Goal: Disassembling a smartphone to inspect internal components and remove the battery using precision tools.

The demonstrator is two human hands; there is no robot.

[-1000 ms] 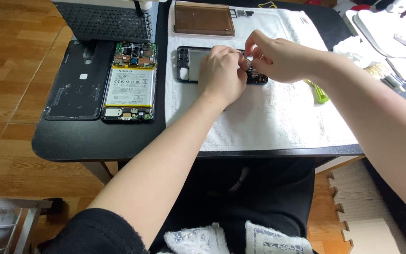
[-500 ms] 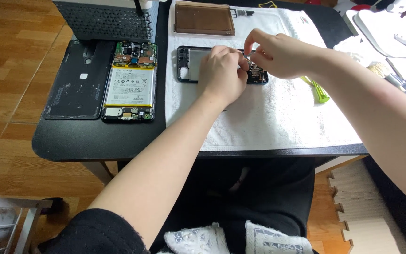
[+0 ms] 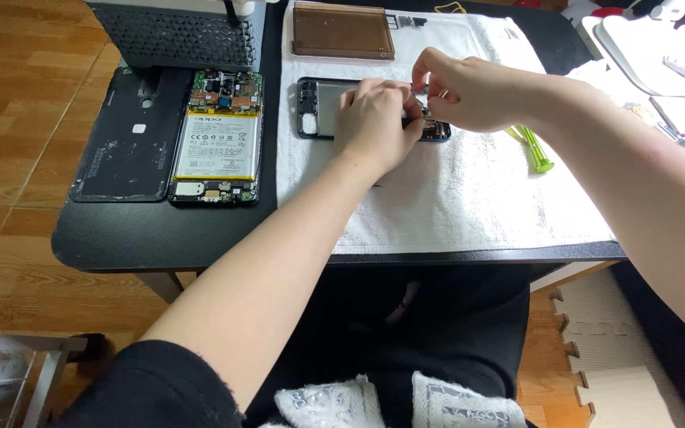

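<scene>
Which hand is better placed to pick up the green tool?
Right, probably. The green tool lies on the towel just beside the right hand; the left hand rests on the phone frame, farther away.

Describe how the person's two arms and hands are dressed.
Both forearms are bare to the upper arm. The left hand and right hand wear no gloves, rings or watch. A black short sleeve covers the left upper arm.

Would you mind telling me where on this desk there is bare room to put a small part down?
The white towel lies bare below the phone frame, left of the green tool. The table front-left is bare too. Around both hands and the opened phone it is crowded.
</scene>
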